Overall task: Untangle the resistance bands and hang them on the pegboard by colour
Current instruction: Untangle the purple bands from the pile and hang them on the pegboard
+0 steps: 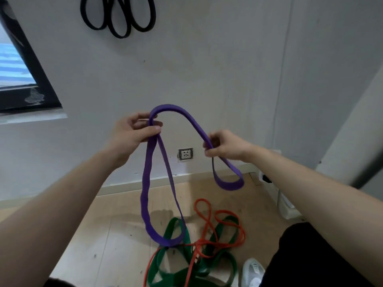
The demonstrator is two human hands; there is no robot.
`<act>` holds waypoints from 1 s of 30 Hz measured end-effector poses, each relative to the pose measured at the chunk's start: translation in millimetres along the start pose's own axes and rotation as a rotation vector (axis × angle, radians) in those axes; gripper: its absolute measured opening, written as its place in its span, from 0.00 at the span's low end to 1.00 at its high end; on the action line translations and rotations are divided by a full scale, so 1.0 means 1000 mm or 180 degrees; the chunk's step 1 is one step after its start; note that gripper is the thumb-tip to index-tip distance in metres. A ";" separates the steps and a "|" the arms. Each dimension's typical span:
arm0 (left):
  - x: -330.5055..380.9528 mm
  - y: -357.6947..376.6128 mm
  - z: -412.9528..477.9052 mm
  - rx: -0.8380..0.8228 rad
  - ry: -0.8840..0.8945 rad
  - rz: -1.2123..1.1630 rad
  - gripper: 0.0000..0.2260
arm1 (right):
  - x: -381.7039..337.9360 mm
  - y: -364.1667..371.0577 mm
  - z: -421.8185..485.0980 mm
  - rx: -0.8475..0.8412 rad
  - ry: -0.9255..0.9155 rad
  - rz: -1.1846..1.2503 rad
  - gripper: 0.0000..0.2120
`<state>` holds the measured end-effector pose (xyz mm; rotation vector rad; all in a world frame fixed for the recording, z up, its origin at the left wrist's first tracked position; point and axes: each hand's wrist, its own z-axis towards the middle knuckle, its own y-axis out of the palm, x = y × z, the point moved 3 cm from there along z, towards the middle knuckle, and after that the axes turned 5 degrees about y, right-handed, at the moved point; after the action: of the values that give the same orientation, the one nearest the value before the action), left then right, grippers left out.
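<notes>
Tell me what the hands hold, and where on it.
Both grip the purple band: left hand just below its top bend, right hand farther along, above the small loop.

1. The black bands (121, 35) on the wall run off the top edge; what they hang from is out of view.
2. The green bands (165, 275) and the orange band (202, 243) are cut off by the bottom edge.
3. The right hand (228, 145) hides a stretch of the purple band (144, 193).
4. The white shoe (252, 270) is cut off at the bottom.

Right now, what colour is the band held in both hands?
Purple band, clearest in the head view.
</notes>
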<state>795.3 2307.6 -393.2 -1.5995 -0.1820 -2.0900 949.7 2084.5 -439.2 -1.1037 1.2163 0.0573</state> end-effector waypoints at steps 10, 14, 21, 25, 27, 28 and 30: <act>0.020 0.005 -0.007 -0.0239 0.0245 -0.0033 0.15 | -0.003 0.028 0.004 -0.0608 0.0069 -0.0170 0.13; 0.020 0.011 -0.008 -0.0216 0.0296 0.0037 0.13 | -0.047 0.035 -0.002 -0.0648 -0.0532 0.0857 0.16; 0.024 0.009 -0.017 -0.0424 0.0366 -0.0021 0.20 | -0.088 0.027 -0.012 -0.0244 -0.1056 0.1346 0.14; 0.023 0.007 -0.020 -0.0533 0.0338 -0.0048 0.23 | -0.101 0.020 -0.019 -0.0092 -0.1226 0.1348 0.10; 0.014 0.010 -0.024 -0.0650 0.0220 0.0208 0.22 | -0.106 0.017 -0.021 0.0018 -0.1279 0.1436 0.09; 0.008 0.012 -0.027 -0.0749 0.0156 0.0393 0.21 | -0.108 0.015 -0.022 0.0082 -0.1287 0.1517 0.08; -0.001 0.016 -0.031 -0.0882 0.0100 0.0660 0.16 | -0.109 0.008 -0.022 0.0214 -0.1277 0.1771 0.07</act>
<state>776.3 2281.7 -407.1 -1.6588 0.2852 -2.0433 884.2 2127.4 -359.5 -0.6268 1.1141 0.6291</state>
